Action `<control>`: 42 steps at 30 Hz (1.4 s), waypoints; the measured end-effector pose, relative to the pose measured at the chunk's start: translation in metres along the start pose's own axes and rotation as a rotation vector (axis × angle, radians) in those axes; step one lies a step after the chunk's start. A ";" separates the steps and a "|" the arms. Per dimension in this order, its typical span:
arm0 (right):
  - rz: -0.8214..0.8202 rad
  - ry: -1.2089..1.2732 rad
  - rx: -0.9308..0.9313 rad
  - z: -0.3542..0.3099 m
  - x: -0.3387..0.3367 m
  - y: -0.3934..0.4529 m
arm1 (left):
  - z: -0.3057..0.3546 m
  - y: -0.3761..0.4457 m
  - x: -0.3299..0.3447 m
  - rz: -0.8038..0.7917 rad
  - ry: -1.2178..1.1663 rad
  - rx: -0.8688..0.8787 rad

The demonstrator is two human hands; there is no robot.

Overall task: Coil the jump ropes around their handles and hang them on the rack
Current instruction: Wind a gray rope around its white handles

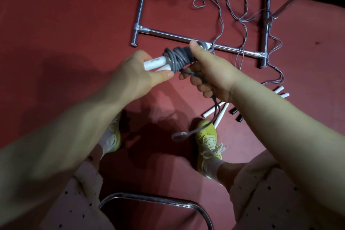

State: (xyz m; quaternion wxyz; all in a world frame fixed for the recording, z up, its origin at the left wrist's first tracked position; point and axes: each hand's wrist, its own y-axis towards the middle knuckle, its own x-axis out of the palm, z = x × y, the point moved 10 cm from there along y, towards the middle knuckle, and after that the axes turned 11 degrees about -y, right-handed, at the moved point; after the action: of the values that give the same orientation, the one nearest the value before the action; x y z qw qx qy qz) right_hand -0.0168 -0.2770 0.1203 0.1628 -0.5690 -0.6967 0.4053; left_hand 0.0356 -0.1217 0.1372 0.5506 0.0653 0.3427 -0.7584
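While the left hand (138, 73) clamps the white handles (155, 63), the right hand (207, 73) pinches the grey rope (180, 59) coiled round them, loose tail (188, 132) dangling near a yellow shoe (208, 140). Coiling looks nearly done imo; next up is winding that tail, then hanging it. More tangled ropes (220, 2) sprawl over the rack's base (186, 38) on the floor, spare handles (222, 113) underfoot.

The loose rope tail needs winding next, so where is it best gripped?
Grip the rope tail just below the right hand, coming from the right. It hangs free there, down to a loop by the shoe. The left hand holds the handles, so the coil stays steady.
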 end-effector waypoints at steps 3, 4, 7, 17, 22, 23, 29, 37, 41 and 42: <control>0.082 0.053 -0.035 -0.002 -0.007 0.001 | 0.013 -0.003 -0.004 0.049 0.079 0.086; 0.097 0.069 -0.048 -0.003 -0.009 0.001 | 0.011 -0.002 -0.001 0.018 0.078 0.093; 0.154 0.080 -0.098 -0.008 -0.015 0.001 | -0.001 -0.004 0.020 -0.235 -0.036 -0.030; 0.127 -0.130 -0.341 -0.028 -0.016 -0.003 | -0.002 -0.018 0.037 -0.519 -0.371 -0.239; 0.060 -0.199 -0.368 -0.026 -0.008 -0.003 | 0.002 -0.026 0.037 -0.574 -0.362 -0.222; 0.045 -0.222 -0.367 -0.024 -0.007 -0.002 | 0.004 -0.026 0.038 -0.561 -0.369 -0.218; 0.078 -0.332 -0.319 -0.020 -0.007 0.001 | 0.004 -0.020 0.042 -0.514 -0.357 -0.142; 0.177 -0.439 -0.106 -0.011 -0.013 -0.004 | 0.001 0.003 0.018 -0.202 -0.223 0.013; 0.156 -0.203 -0.091 -0.009 -0.008 -0.003 | 0.015 -0.001 0.009 -0.080 -0.038 0.180; 0.172 -0.179 -0.085 -0.008 -0.010 -0.001 | 0.018 -0.003 0.008 -0.068 -0.036 0.219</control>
State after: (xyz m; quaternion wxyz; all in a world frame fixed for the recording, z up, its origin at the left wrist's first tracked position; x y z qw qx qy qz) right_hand -0.0090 -0.2830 0.1290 0.0403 -0.5944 -0.6738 0.4370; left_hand 0.0348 -0.1380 0.1482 0.5203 0.0997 0.2499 -0.8105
